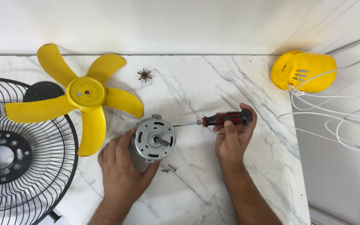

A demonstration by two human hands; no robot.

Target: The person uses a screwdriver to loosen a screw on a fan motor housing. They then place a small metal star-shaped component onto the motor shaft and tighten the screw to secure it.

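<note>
Looking down from the head camera, the left hand [119, 173] cups the silver fan motor [153, 138], fingers curled around its lower left side, holding it steady on the white marble table [196, 83] with its shaft pointing up. The right hand [232, 139] is closed around the red and black handle of a screwdriver [221, 119], whose tip meets the motor's right edge. Two loose screws [168, 168] lie just below the motor. To the left sit the yellow fan blade [82, 100] and black wire guard [21, 158]; a yellow motor cover [303, 71] and white cable [334, 121] lie far right.
</note>
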